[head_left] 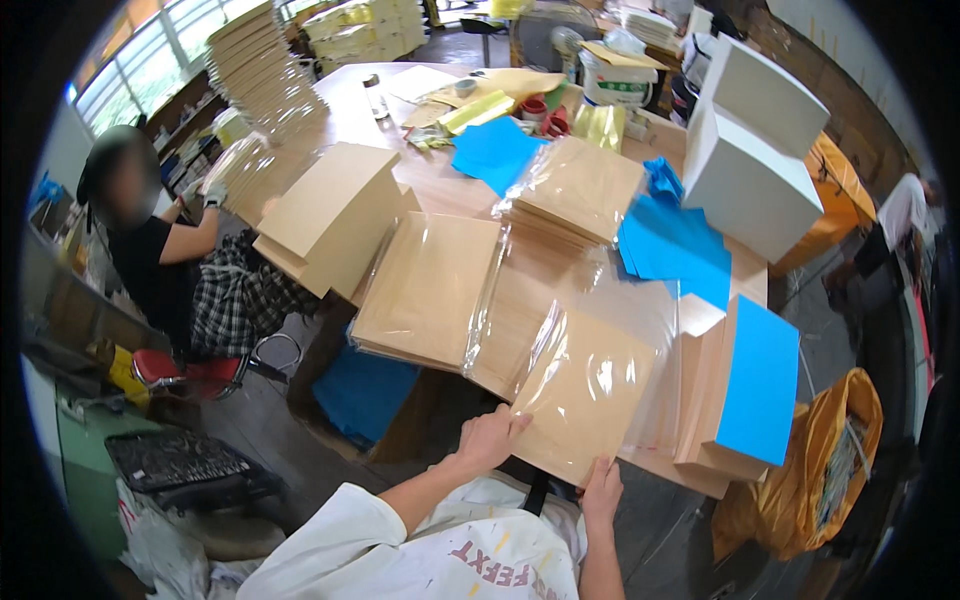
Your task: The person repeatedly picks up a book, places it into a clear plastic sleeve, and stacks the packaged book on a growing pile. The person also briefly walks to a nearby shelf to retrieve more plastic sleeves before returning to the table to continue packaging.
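Both hands hold a flat tan board (585,395) partly inside a clear plastic bag, at the table's near edge. My left hand (490,440) is closed on the board's left edge, thumb on top. At its near right corner, my right hand (602,492) pinches it, thumb up and fingers hidden beneath. The loose clear film (650,340) spreads beyond the board to the right. Left of it lies a stack of tan boards in clear bags (430,285). Farther back sits another bagged stack (580,185). A stack topped with a blue sheet (757,380) stands to the right.
Blue sheets (675,245) lie on the wooden table (535,270). A tan board stack (330,215) stands at left, large white blocks (755,150) at back right. A gloved person (165,235) works at far left. An orange sack (800,480) stands on the floor at right.
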